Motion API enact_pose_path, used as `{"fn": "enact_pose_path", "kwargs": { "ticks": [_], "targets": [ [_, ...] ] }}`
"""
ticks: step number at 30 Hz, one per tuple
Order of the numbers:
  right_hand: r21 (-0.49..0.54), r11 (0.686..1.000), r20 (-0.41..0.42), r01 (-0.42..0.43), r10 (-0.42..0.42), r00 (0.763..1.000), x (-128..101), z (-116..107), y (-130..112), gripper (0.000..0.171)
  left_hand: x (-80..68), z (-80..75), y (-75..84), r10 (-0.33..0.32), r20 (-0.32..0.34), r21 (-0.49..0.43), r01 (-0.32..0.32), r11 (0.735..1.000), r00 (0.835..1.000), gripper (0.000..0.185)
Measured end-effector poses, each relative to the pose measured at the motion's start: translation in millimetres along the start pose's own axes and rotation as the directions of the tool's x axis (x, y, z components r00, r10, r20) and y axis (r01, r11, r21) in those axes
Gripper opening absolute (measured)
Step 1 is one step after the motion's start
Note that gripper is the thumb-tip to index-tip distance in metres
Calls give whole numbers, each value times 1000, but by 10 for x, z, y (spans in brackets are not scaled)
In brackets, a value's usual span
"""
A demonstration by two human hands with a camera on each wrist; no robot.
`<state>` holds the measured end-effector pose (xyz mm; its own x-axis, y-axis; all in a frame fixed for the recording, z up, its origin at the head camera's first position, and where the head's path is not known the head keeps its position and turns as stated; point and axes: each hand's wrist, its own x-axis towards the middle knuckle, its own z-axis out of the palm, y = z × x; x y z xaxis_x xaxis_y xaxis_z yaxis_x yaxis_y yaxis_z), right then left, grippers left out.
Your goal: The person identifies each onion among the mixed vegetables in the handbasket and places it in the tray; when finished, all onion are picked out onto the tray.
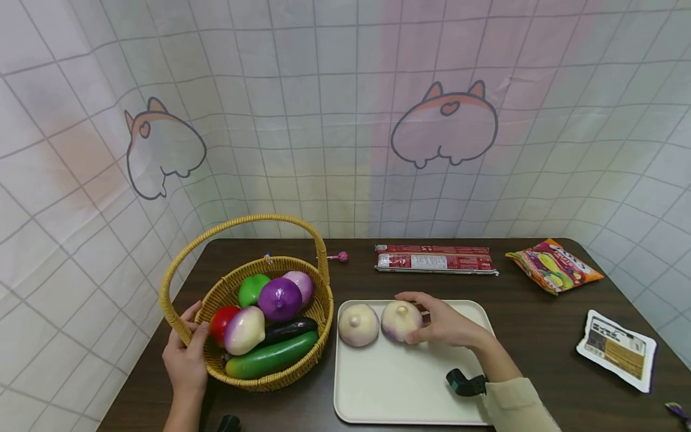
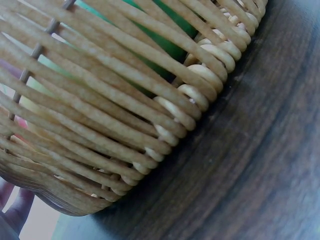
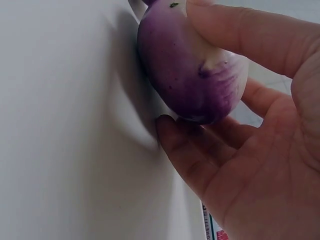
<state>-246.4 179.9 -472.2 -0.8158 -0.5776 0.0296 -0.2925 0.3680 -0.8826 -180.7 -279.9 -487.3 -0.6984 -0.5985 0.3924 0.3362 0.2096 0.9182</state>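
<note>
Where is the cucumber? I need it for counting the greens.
In the head view, the cucumber lies along the basket's front edge, below the dark eggplant.

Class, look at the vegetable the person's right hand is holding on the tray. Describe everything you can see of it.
The turnip is round and smooth, glossy like plastic, purple over most of its skin, fading to cream, with a small nub on top. It sits on the cream tray, at the far end, close beside a paler turnip. The right hand grips it, thumb over one side and fingers curled round the other.
</note>
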Motion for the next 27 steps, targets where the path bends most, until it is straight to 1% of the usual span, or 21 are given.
{"fn": "enact_pose_path", "kwargs": {
  "ticks": [7, 10, 15, 18, 23, 27],
  "targets": [
    [-23, 1000, 7, -15, 16, 1000, 1, -2, -13, 80, 3, 0, -2, 2, 0, -5, -2, 1000, 1000, 17],
    [-18, 1000, 15, -18, 18, 1000, 4, -3, -10, 81, 1, 2, 2, 2, 0, -10, -2, 1000, 1000, 17],
    [-9, 999, 22, -30, 31, 999, 7, 1, -1, 84, -5, 3, 8, 2, 0, 1, -2, 1000, 1000, 16],
    [-11, 1000, 21, -24, 24, 999, 8, -1, 6, 85, -5, 0, 2, 7, 0, 14, -7, 1000, 1000, 16],
    [-37, 999, -5, -23, 23, 1000, 10, -5, 3, 79, 0, -7, -17, 9, 1, 22, -9, 1000, 1000, 16],
    [-62, 997, -47, -45, 43, 998, 5, -19, -20, 69, 2, -11, -23, 13, 2, 28, -13, 1000, 1000, 15]
  ]
}}
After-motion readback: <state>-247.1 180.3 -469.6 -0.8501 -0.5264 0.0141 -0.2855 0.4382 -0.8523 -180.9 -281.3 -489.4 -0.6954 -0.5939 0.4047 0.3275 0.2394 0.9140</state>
